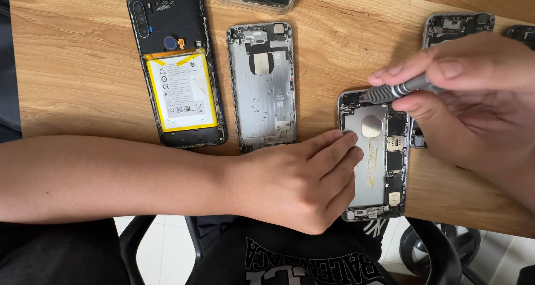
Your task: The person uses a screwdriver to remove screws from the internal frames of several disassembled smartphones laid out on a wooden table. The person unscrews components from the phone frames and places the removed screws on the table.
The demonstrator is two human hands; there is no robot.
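The left hand [301, 187] lies flat, fingers pressed together, on the silver phone housing [372, 157]. The right hand [473, 101] fingers pinch a grey screwdriver [398, 90] above it on the desk [72, 67].

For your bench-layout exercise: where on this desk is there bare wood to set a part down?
Bare wood lies left of the black phone with the yellow battery, above the left hand. The right side is crowded: the phone being worked on, the screwdriver and more shells.

Opened silver phone shell [372, 157], flat, table-edge
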